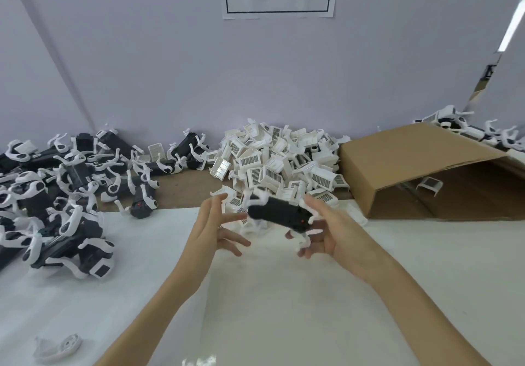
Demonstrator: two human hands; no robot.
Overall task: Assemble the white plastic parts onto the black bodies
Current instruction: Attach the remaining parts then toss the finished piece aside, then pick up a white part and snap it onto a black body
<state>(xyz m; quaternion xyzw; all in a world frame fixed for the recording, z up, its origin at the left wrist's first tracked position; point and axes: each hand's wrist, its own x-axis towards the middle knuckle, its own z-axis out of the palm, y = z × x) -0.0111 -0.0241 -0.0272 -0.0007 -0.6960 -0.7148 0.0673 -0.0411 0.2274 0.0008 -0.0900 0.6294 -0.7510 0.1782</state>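
A black body (279, 215) with white arms on it hangs in the air above the white sheet, blurred by motion. My right hand (338, 232) grips its right end, thumb on top and fingers curled beneath. My left hand (213, 226) is just left of the body with its fingers spread and straight, fingertips at or near the left end; whether they touch is unclear. Behind the hands lies a heap of white plastic parts (284, 161) with dotted panels.
A big pile of black bodies with white arms (56, 195) fills the left side. A tipped cardboard box (412, 167) lies open at the right, one white part inside. More bodies (483, 132) sit behind it. A loose white piece (59, 347) lies near the bottom left on the white sheet (255, 294).
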